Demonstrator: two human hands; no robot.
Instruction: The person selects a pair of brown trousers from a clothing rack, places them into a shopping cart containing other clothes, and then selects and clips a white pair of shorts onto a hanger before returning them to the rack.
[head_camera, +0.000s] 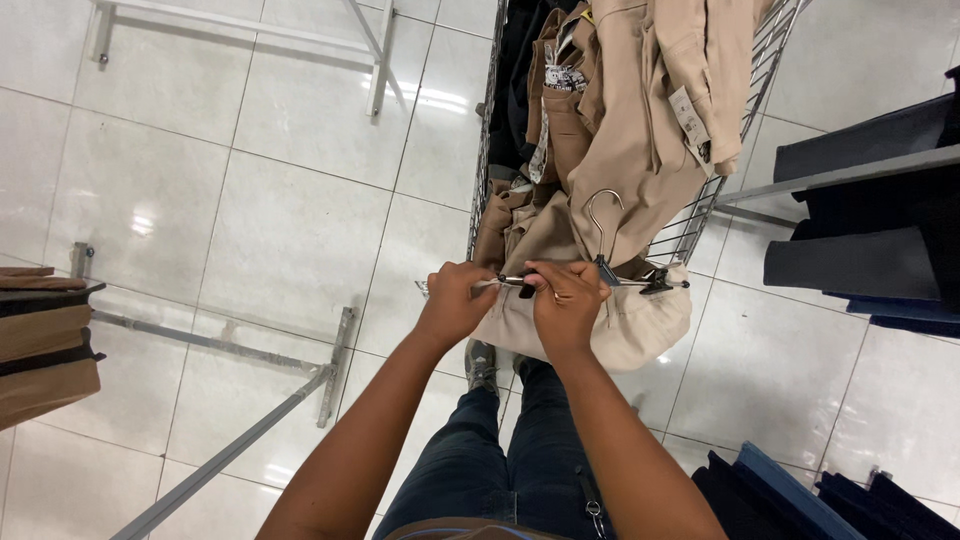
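Note:
My left hand (456, 300) and my right hand (566, 297) both grip the bar of a metal clip hanger (603, 262) at its left end, by a black clip. The hanger's hook stands up in the middle, and a second black clip sits at its right end. A beige garment (632, 325) hangs clipped from the hanger, draped over the near edge of a wire cart (690, 225). Several more beige garments (640, 110) lie piled in the cart.
Chrome rack bases (240, 345) cross the white tiled floor at left and top left. Folded brown clothes (45, 345) sit at the left edge. Dark folded clothes (870, 215) lie on shelves at right and at bottom right. My legs in dark jeans stand below.

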